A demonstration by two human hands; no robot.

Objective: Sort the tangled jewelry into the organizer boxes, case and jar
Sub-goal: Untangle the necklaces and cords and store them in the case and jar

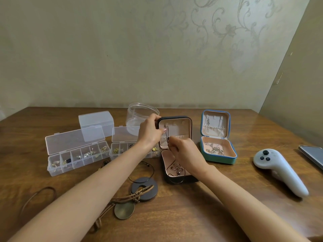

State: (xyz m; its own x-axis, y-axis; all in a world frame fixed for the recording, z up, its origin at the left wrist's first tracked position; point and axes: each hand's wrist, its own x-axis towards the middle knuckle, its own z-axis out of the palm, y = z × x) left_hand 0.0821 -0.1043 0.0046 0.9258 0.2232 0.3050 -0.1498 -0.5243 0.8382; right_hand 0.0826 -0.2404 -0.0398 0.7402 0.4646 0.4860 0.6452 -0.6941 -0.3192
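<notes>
Soft, dim indoor light; wide-angle bending at edges, slight blur.

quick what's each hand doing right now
Left hand: closed on the upright lid of the black jewelry case, steadying it.
Right hand: fingers pinched shut on a thin dark cord at the lid.

table [227, 198]: glossy wood | organizer boxes [76, 151]: clear plastic | jar [138, 117]: clear plastic

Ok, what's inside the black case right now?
In the black case tray lies a flower-shaped pendant on a dark cord running up to the lid hooks. The right hand covers part of the tray.
</notes>
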